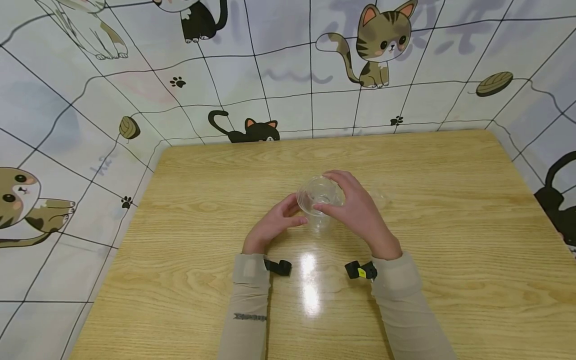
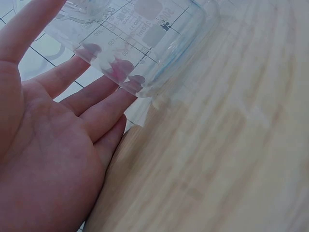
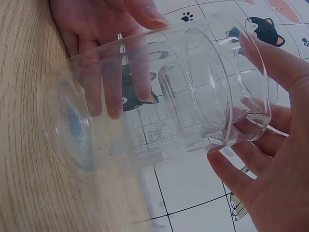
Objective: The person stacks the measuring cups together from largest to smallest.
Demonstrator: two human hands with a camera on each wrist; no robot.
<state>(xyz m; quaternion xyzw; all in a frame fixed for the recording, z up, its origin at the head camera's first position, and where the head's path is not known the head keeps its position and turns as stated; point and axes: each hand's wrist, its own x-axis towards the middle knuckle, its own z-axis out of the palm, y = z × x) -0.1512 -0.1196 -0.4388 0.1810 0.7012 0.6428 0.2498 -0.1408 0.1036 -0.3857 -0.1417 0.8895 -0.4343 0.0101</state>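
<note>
A clear beaker with printed volume marks stands on the wooden table, a bluish tint at its base. Nested in its mouth is a smaller clear beaker, whose rim sticks out above the larger one. My right hand grips the smaller beaker near its rim, thumb on the near side and fingers around the far side. On the left side, my left hand has its fingers extended along the larger beaker's wall, the palm facing it. Fingertips show through the clear wall in the left wrist view.
The wooden table reaches to cat-patterned panels at the back and both sides. A faint clear shape lies on the table right of the right hand. Black straps with small cameras sit at both wrists.
</note>
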